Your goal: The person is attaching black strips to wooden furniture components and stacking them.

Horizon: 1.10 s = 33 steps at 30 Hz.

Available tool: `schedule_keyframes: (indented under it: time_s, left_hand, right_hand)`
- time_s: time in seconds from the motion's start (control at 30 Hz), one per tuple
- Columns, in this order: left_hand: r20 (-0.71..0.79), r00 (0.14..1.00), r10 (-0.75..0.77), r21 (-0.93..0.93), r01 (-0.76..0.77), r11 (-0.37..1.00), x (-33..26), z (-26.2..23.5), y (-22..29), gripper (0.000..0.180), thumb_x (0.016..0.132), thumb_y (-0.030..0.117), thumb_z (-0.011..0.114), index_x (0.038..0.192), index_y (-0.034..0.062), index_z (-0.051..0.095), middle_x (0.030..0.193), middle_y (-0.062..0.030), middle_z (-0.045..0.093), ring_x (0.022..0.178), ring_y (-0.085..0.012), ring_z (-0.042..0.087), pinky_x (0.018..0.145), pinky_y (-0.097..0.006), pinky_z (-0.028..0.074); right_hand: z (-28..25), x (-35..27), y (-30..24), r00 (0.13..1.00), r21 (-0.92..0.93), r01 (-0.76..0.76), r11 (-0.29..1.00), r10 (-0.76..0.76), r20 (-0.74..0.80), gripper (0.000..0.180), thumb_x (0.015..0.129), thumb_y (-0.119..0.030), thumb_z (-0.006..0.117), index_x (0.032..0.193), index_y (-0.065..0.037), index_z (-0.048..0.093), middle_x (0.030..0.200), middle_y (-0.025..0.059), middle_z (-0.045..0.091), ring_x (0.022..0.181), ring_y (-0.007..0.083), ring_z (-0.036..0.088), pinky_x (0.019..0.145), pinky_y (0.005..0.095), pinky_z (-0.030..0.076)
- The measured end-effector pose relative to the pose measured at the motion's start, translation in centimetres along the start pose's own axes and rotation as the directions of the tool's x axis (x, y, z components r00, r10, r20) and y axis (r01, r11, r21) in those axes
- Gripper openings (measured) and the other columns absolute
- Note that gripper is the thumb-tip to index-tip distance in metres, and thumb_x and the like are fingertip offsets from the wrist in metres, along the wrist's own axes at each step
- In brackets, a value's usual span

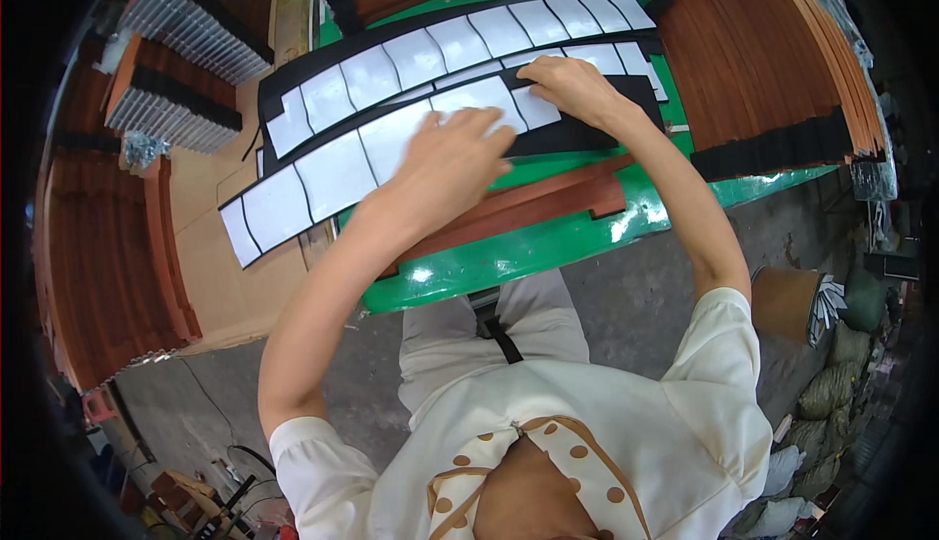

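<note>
Lying at a slant, the near strip [277, 209] is black with white squares on it. Its left end is over a tan board [210, 281], and the rest goes up and right over the green desk [469, 271]. The left hand [455, 163] is over the middle of this strip. It is blurry and its fingers are bent, so I cannot tell if they grip it. The right hand [577, 90] is at the strip's right end, with its fingers bent down. I cannot tell if they pinch it or just touch it.

Behind the near strip is a far strip [440, 48], also black with white squares. A bit of one more strip [631, 57] shows to the right of the right hand. A brown plank [548, 205] lies on the desk, closer to the person. Big brown stacks stand on the right [763, 61] and on the left [112, 256].
</note>
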<state>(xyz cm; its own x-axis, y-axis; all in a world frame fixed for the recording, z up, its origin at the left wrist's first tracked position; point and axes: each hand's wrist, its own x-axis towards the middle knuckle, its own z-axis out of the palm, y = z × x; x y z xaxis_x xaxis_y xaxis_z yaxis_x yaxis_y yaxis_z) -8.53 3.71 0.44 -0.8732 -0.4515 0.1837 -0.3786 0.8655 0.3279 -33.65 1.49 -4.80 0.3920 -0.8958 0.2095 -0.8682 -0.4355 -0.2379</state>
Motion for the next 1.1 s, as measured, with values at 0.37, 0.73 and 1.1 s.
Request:
schedule_keyframes:
  time_s: [0.37,0.73,1.1]
  left_hand:
    - [0.309,0.951,-0.019,0.055,0.002,0.999,6.0,6.8,-2.5,0.041,0.088,0.028,0.055,0.115,-0.0022,0.056,0.131,-0.0152,0.05,0.117,-0.0301,0.051,0.094,-0.039,0.045]
    - [0.281,0.842,-0.461,-0.641,0.522,0.562,7.1,5.0,-3.6,0.027,0.09,0.012,0.052,0.114,0.0036,0.061,0.112,-0.0161,0.06,0.092,-0.0206,0.064,0.078,-0.032,0.05]
    - [-0.079,0.84,-0.537,-0.788,0.277,0.549,6.8,2.0,5.7,0.028,0.082,0.023,0.07,0.09,-0.0031,0.067,0.074,-0.0042,0.065,0.068,-0.0093,0.058,0.062,-0.023,0.048]
  right_hand:
    - [3.5,1.4,4.1,0.936,-0.226,0.35,0.909,-0.347,0.057,0.01,0.07,-0.008,0.058,0.075,-0.002,0.051,0.073,0.0108,0.057,0.071,0.0279,0.063,0.061,0.0371,0.052]
    - [-2.2,-0.5,2.8,0.863,0.604,-0.28,0.746,0.471,-0.181,0.015,0.08,-0.012,0.058,0.081,0.001,0.064,0.066,0.0119,0.062,0.057,0.0207,0.06,0.055,0.0304,0.046]
    - [-6.4,-8.0,-4.0,0.735,-0.271,0.189,0.944,-0.319,-0.598,0.018,0.065,-0.005,0.065,0.082,-0.007,0.061,0.074,0.0026,0.061,0.066,0.0163,0.06,0.055,0.0289,0.05]
